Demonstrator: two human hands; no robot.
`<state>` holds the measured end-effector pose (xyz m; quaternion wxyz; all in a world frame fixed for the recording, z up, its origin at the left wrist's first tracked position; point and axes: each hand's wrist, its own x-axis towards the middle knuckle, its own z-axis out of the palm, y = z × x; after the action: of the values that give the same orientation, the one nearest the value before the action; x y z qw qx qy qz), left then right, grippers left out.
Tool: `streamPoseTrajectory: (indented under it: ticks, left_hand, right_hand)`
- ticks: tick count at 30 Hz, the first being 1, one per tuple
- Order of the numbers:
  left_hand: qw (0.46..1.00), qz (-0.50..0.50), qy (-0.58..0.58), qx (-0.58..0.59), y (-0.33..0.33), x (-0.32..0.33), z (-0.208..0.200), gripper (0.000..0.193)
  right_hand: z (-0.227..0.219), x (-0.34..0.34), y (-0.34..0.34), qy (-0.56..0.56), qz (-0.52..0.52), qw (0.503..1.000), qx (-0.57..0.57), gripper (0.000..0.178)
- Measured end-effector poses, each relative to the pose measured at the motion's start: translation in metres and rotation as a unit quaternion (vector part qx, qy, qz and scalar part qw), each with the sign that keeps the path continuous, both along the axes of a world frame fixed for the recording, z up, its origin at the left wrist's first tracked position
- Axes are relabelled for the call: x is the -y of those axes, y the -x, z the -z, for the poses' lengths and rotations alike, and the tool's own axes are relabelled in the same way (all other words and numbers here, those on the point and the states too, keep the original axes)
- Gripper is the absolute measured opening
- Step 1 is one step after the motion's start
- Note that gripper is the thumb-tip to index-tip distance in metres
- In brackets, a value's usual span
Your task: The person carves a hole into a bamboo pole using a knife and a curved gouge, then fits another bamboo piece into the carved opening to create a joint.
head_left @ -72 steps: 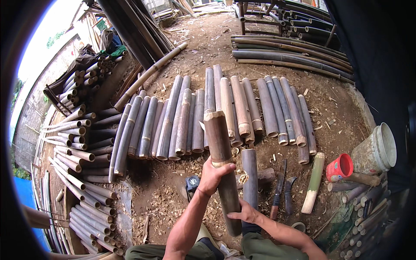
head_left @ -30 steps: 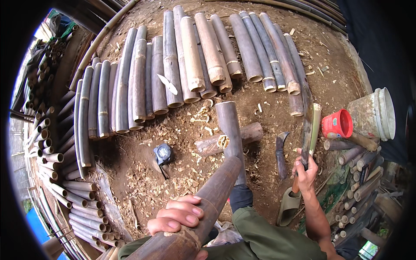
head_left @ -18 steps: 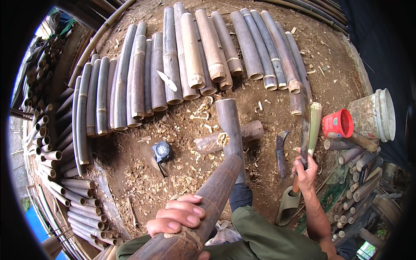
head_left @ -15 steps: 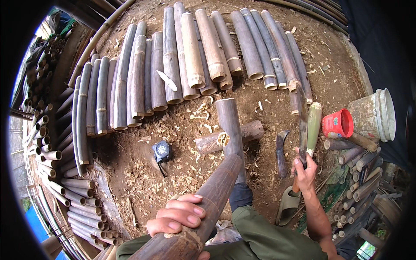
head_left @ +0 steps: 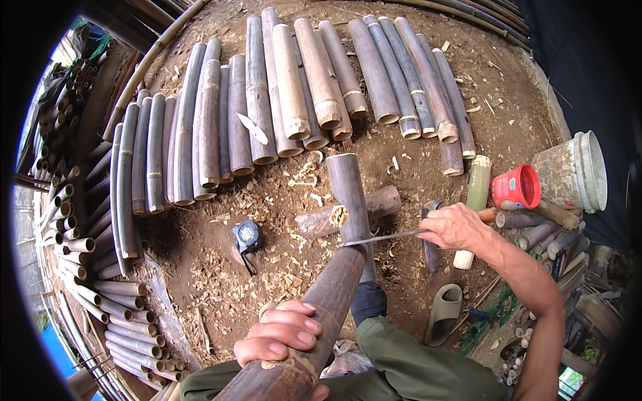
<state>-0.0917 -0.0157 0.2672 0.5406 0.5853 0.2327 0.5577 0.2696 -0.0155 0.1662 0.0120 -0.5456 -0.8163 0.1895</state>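
Note:
My left hand (head_left: 284, 334) is wrapped around a dark bamboo pole (head_left: 328, 287), which runs from the lower edge up to mid-view. The pole's far end meets a shorter bamboo piece (head_left: 349, 190) propped across a bamboo log (head_left: 384, 202) on the ground. In my right hand (head_left: 455, 226) is a machete (head_left: 391, 236), its wooden handle poking out behind the fist. The blade points left and lies across the pole's far end, seemingly touching it. Partly covered by that hand, a hooked knife (head_left: 430, 254) lies on the soil. Beyond the wrist rests a green bamboo piece (head_left: 479, 184).
Cut bamboo lengths (head_left: 257, 100) lie in a row at the back. A tape measure (head_left: 247, 235) sits on chip-strewn soil. To the right stand a red tub (head_left: 516, 188) and a dirty white bucket (head_left: 568, 170); a sandal (head_left: 445, 313) lies nearer. Bamboo stacks (head_left: 130, 327) line the left.
My right hand has lifted the machete from beside the green bamboo and swung it left, so the blade now crosses the pole's end. The pole has shifted slightly; my left hand keeps its grip.

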Motion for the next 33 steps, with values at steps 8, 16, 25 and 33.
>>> streamPoseTrajectory:
  ticks: [8, 16, 25, 33]
  left_hand:
    - [1.000, -0.009, 0.008, -0.017, 0.000, 0.003, -0.002, 0.075]
    - [0.999, -0.034, 0.027, 0.010, -0.011, 0.008, 0.003, 0.078]
    - [0.999, -0.033, -0.011, -0.035, 0.018, -0.009, 0.053, 0.081]
    - [0.923, -0.208, 0.255, -0.200, -0.019, -0.161, 0.164, 0.095]
  right_hand:
    - [0.003, 0.015, -0.058, 0.069, -0.012, 0.981, 0.181, 0.021]
    - [0.017, 0.069, -0.035, 0.043, -0.029, 0.976, 0.210, 0.019]
    - [0.014, 0.097, -0.067, -0.019, 0.055, 0.994, 0.090, 0.016]
    - [-0.004, 0.133, -0.018, 0.032, 0.342, 0.931, -0.120, 0.037]
